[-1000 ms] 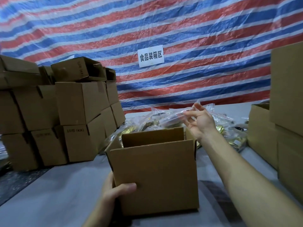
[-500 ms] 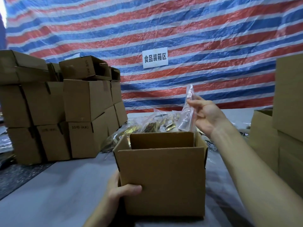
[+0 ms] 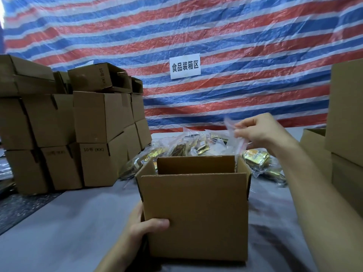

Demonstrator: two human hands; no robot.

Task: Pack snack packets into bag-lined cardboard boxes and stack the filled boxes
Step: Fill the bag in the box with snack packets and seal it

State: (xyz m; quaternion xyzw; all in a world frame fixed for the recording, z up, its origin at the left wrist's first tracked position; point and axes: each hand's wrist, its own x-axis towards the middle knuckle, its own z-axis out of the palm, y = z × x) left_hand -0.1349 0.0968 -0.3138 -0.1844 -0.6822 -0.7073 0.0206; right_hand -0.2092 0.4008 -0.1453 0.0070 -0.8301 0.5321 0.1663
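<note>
An open cardboard box (image 3: 196, 214) stands in front of me on the grey table (image 3: 68, 222), flaps up, its inside hidden from this angle. My left hand (image 3: 146, 226) grips its lower left corner, thumb on the front face. My right hand (image 3: 261, 132) is raised above the box's far right corner and pinches a clear plastic bag (image 3: 233, 132), which hangs toward the opening and looks blurred. Behind the box lies a heap of gold snack packets (image 3: 255, 157) in clear wrap.
Closed cardboard boxes (image 3: 98, 118) are stacked three high at the left. More boxes (image 3: 345, 118) stand at the right edge. A striped tarp (image 3: 196, 32) with a white sign (image 3: 185, 66) hangs behind. A dark mat (image 3: 17, 209) lies at the left.
My right hand took a clear bag from the heap, lifted it and brought it over the box's far right corner. My left hand has kept its hold on the box.
</note>
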